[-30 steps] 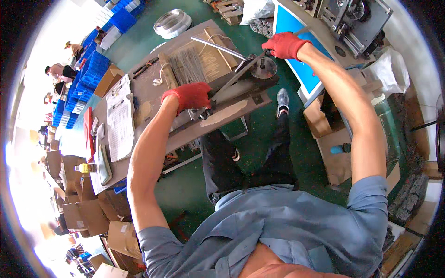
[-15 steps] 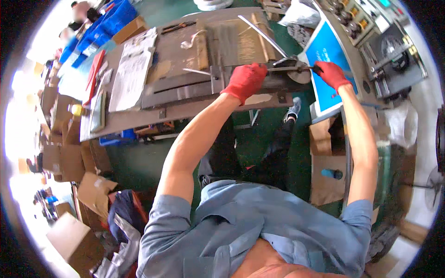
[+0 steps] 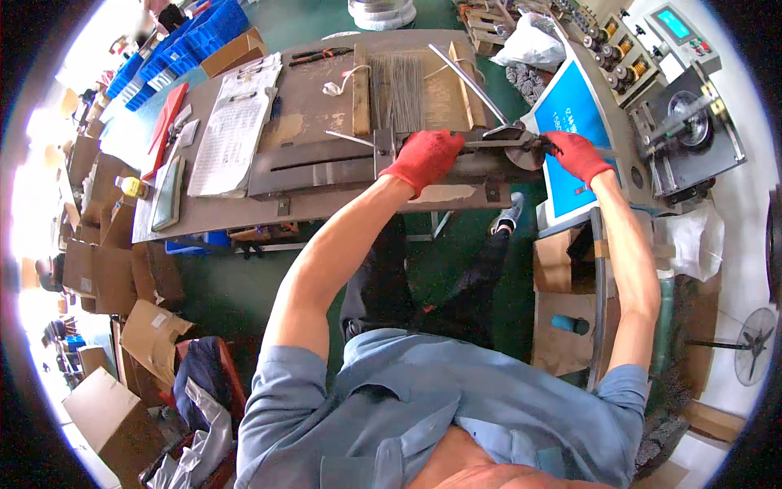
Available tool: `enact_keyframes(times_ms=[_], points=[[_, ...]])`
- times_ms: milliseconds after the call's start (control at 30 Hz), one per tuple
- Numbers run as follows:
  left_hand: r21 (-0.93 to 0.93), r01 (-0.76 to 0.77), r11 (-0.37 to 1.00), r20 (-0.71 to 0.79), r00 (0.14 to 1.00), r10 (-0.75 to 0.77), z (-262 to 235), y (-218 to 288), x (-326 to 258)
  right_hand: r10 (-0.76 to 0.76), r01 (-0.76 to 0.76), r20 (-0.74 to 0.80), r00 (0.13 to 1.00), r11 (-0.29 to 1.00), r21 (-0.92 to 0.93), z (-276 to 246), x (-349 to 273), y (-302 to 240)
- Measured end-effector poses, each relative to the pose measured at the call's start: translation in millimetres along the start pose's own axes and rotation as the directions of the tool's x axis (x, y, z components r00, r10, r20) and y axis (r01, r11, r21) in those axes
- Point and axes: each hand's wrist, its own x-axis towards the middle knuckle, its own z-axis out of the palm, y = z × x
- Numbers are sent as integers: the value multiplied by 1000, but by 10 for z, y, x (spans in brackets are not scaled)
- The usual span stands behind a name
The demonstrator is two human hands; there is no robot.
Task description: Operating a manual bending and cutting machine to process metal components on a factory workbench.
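Pliers (image 3: 322, 55) lie near the far edge of the tabletop (image 3: 314, 102). Clipped paper sheets (image 3: 232, 134) lie to the left, with a flat red object (image 3: 167, 130) beyond them and a yellow bottle (image 3: 132, 187) near the left edge. A bundle of thin wires (image 3: 397, 94) lies between a left wooden strip (image 3: 361, 98) and a right wooden strip (image 3: 468, 96), just beyond the work. A pale rod (image 3: 468, 77) slants from the far side down toward the hands. A slotted metal base (image 3: 314, 174) runs along the near side, left of the left hand (image 3: 428, 161). A round metal disc (image 3: 525, 155) stands below the right-hand portion of the work, just beside the right hand (image 3: 577, 155). A blue panel (image 3: 562, 183) occupies the space behind and below the right hand.

The metal bar (image 3: 486, 144) is located between the two red-gloved hands, at the right end of the tabletop. Its long axis runs left to right, nearly level in the view, roughly parallel to the near edge. Right grip: fingers closed around the bar's right-hand portion. Left grip: fingers curled over the bar's left-hand portion; undersides hidden, so whether it pinches the bar cannot be told.
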Motion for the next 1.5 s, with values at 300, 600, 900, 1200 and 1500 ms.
enact_keyframes(times_ms=[300, 600, 900, 1200, 1500], points=[[-95, -71, 993, -75, 995, 64, -15, -5, 2, -54, 32, -191, 980, 993, -114, 244, -15, -13], [44, 57, 997, -104, 993, -52, 211, 339, 319, 28, -39, -85, 996, 990, -135, 171, 9, -189], [-20, -15, 1000, -192, 981, 11, 194, 367, 284, 77, -97, -151, 986, 987, -125, 254, -46, -119], [42, -9, 999, -126, 992, 14, 215, 288, 321, 100, -114, -131, 986, 988, -104, 127, -49, -225], [-67, -74, 995, -83, 994, 68, 233, 141, 322, 46, -53, -105, 993, 996, -72, 45, -31, -177]])
